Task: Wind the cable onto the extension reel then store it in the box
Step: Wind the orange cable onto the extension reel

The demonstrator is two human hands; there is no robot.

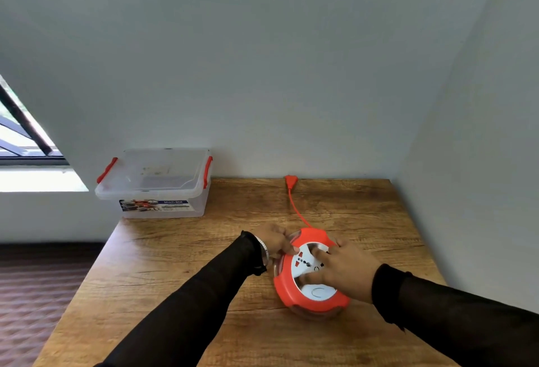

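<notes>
Extension reel point(311, 273) on table point(180, 279), left hand point(277, 242) gripping rim, right hand point(345, 267) fingers on hub; winding underway, cable point(296, 209) outstretched far; next, keep turning.

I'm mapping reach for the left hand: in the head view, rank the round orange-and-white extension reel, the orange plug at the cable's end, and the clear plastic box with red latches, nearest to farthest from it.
1. Round orange-and-white extension reel: touched by the left hand, on its right.
2. Orange plug: at the table's far edge, ahead.
3. Clear plastic box with red latches: far-left corner.
</notes>
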